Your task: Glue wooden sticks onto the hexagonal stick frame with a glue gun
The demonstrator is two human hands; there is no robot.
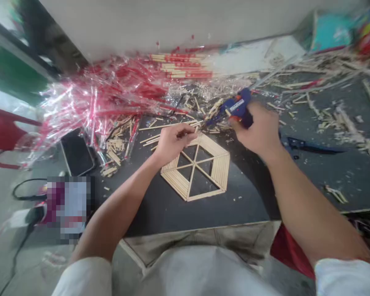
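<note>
A hexagonal frame of thin wooden sticks (pixel 220 172) lies flat on the dark table, with spokes meeting at its middle and stacked sticks along several sides. My left hand (pixel 175 142) is at its upper left edge, fingers pinched on a wooden stick near the top corner; the fingertips partly hide it. In my right hand (pixel 259 127) is a blue hot glue gun (pixel 236 107), its dark nozzle end pointing left toward that corner. Loose sticks (pixel 151 127) lie just behind and left of my left hand.
Red and clear plastic wrappers (pixel 117 86) heap at the back left, beside bundled sticks (pixel 185 65). A phone (pixel 77 152) lies at the left. Right of my right hand is a dark blade-like tool (pixel 314 147). Stick scraps (pixel 342 117) litter the right side of the table (pixel 203 216).
</note>
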